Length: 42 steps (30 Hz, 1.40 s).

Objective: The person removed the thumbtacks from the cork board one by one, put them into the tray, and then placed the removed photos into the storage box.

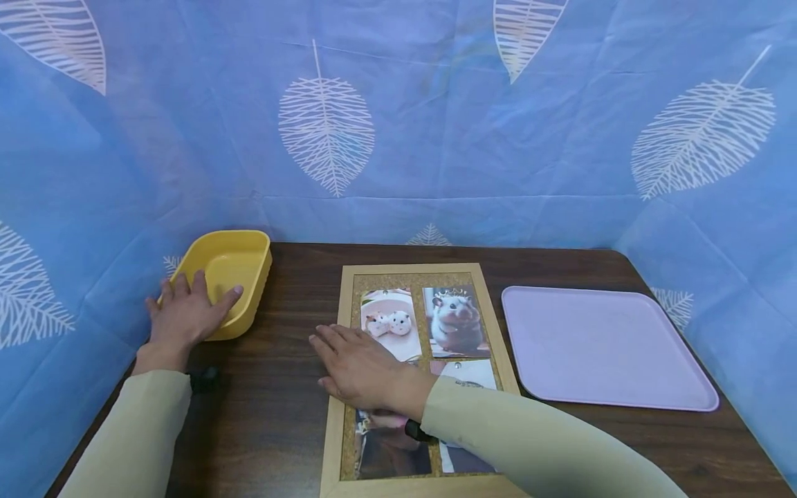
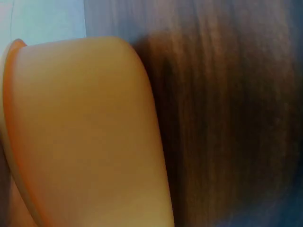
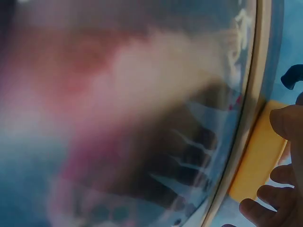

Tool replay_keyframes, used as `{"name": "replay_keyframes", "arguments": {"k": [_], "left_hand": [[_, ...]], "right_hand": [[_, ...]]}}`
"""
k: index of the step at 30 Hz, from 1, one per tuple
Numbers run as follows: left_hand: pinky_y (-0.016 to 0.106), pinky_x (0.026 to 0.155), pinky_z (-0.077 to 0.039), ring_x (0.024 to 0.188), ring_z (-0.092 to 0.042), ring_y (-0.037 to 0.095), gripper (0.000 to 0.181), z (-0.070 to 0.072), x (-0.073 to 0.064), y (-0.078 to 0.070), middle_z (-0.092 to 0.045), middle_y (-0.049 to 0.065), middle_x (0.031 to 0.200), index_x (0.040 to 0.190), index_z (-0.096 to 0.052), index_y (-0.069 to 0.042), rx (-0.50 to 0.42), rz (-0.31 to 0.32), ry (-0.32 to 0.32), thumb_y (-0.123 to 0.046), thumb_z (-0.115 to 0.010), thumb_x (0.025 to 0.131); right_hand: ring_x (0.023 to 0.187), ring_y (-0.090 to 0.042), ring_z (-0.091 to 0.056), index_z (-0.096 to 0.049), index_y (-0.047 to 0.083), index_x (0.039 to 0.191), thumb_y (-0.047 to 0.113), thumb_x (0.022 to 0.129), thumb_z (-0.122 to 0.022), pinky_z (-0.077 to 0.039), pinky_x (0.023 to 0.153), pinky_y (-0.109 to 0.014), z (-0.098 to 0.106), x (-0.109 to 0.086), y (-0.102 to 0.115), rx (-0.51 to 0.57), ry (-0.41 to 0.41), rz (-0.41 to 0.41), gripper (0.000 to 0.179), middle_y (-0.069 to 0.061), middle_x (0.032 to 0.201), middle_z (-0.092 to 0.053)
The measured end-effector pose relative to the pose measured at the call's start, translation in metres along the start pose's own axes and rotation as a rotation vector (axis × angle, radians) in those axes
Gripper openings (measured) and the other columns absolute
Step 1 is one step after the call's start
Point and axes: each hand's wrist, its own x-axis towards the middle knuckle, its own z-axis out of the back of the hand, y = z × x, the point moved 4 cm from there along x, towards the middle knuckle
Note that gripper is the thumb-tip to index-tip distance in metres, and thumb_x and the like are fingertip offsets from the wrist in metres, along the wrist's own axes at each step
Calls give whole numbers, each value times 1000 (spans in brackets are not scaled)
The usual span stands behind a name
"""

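My left hand [image 1: 187,317] lies over the near left side of a yellow plastic basin [image 1: 233,266], fingers spread and thumb across its near rim. In the left wrist view the basin's side wall [image 2: 90,132] fills the left part. My right hand [image 1: 364,366] is stretched flat, palm down, above the left side of a wood-framed cork board [image 1: 347,304]; whether it touches is unclear. Pinned there are a photo of two white figures on a plate [image 1: 391,324] and a photo of a crowned hamster [image 1: 457,321]. Lower photos [image 1: 398,449] are partly hidden by my right forearm.
To the right of the board lies a pale purple tray [image 1: 607,346] on the dark wooden table [image 1: 274,429]. Blue cloth [image 1: 436,138] with white leaf prints hangs behind the table and along both sides.
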Motion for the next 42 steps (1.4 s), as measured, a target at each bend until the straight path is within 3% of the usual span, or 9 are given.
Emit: {"name": "replay_keyframes", "arguments": {"k": [9, 24, 34, 42], "left_hand": [[90, 109, 1, 145, 5, 75, 120, -11, -18, -12, -2, 53, 159, 163, -8, 13, 36, -3, 27, -85, -28, 97], [89, 111, 1, 148, -1, 72, 115, -29, -82, -51, -11, 52, 158, 159, -19, 16, 17, -26, -16, -82, -31, 100], [88, 111, 2, 149, 2, 70, 109, -30, -114, -51, -10, 53, 158, 159, -17, 18, 14, 1, 13, -75, -29, 104], [89, 109, 3, 149, 7, 70, 111, -30, -136, -37, -7, 55, 156, 157, -14, 21, -2, 72, 27, -75, -30, 104]], "right_hand": [[159, -30, -32, -27, 10, 168, 48, 112, -44, -35, 126, -47, -5, -2, 3, -4, 24, -4, 70, -12, 174, -28], [163, -25, -22, -14, 14, 171, 53, 112, -41, -30, 129, -44, 3, 11, 24, -29, -17, 14, 76, -6, 178, -17], [164, -19, -14, -13, 18, 171, 55, 113, -33, -27, 130, -39, -1, 8, 49, -139, 32, 86, 72, -1, 179, -13], [164, -17, -14, -13, 18, 171, 56, 112, -34, -28, 129, -37, -2, 0, 70, -200, 22, 145, 73, 0, 178, -13]]}}
